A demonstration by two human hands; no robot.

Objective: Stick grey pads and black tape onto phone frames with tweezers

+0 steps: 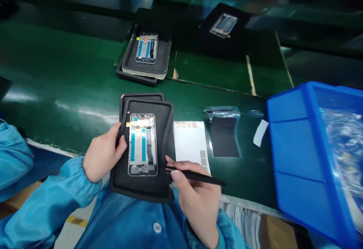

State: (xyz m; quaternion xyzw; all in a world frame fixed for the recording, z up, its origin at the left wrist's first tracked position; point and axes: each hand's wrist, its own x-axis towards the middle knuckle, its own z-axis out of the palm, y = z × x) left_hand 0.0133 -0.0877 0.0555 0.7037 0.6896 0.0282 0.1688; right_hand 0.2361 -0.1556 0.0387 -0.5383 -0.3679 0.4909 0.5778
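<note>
In front of me an opened phone (pixel 141 145) lies in a black foam tray (pixel 144 188), its circuit board and blue adhesive strips exposed. That tray rests slightly askew on a second black tray (pixel 141 97). My left hand (pixel 103 152) is closed around the tray's left edge, thumb toward the phone. Black tweezers (pixel 198 176) are pinched in my right hand (pixel 197 194), with their tips beside the phone's lower right corner. Just right of the tray lies a white sheet (pixel 189 143) with small grey-beige squares.
A dark sheet with clear film (pixel 225 137) and a small white strip (pixel 260 133) lie farther right. The blue bin (pixel 296 147) holds clear plastic. Stacked trays with another opened phone (pixel 146 48) sit behind. Another person's sleeve (pixel 14 154) shows at left.
</note>
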